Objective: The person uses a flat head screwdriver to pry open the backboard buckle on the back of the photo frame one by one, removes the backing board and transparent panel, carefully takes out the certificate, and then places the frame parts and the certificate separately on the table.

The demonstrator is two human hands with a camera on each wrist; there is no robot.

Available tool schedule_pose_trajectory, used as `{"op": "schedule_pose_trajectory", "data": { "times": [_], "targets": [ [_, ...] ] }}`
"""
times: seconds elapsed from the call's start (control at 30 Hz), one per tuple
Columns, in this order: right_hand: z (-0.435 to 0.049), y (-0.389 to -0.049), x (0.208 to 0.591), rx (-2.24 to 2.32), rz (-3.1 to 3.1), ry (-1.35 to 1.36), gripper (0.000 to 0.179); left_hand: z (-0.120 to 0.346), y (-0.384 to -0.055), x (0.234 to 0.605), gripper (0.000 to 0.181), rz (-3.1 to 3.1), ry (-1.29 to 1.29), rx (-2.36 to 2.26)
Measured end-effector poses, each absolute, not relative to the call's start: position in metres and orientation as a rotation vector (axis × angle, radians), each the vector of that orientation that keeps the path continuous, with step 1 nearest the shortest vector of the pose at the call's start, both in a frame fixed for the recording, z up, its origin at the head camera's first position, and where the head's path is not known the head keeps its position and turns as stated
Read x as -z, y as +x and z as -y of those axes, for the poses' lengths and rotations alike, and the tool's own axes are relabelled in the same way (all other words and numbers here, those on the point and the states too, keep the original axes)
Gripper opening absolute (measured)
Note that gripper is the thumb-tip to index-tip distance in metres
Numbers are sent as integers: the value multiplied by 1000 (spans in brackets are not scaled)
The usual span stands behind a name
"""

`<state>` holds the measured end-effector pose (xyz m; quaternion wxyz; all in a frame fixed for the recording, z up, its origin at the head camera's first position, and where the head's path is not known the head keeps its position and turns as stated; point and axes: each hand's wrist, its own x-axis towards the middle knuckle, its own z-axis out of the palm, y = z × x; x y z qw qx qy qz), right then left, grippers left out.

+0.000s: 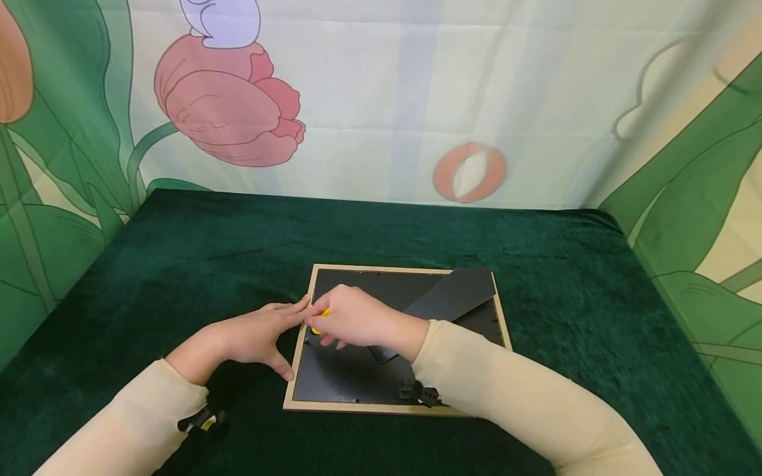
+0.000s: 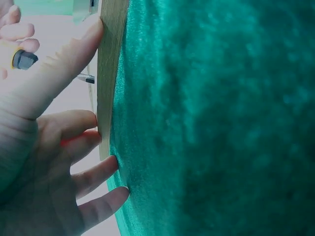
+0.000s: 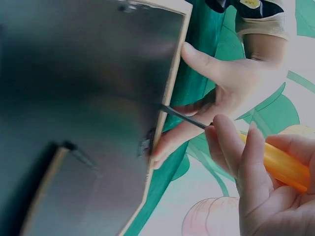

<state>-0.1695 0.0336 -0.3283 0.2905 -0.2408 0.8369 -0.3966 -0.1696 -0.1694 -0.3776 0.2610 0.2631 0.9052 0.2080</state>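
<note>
While the frame (image 1: 333,406) lies on the green-covered worktop (image 1: 238,231), its left rim (image 1: 300,345) meets the outstretched left hand (image 1: 253,336) and a yellow-handled tool (image 3: 286,168) gripped by the right hand (image 1: 354,316), whose forearm (image 1: 415,336) partly hides a black stand (image 1: 455,294).

A small yellow label (image 3: 251,3) is sitting on the black wrist camera mount (image 3: 266,11), beside the cuff edge of the left sleeve (image 3: 258,27). It is bearing dark characters that are looking like "LEF", but the print is lying right at the top border of the right wrist view and is appearing too small and soft to be read with certainty. In the head view, the label is showing merely as a yellow patch, its characters being too small to make out.
</note>
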Motion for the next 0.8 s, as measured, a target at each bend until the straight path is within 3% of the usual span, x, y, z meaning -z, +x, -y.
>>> {"op": "schedule_pose_trajectory", "data": {
  "times": [0.27, 0.8],
  "targets": [
    [-17, -172, 320, 902, -2292, -722, 25, 172, -169, 377, 108, -2444, 755, -623],
    [-1, -174, 311, 725, -2333, -753, 28, 172, -169, 375, 88, -2441, 737, -637]
  ]
}}
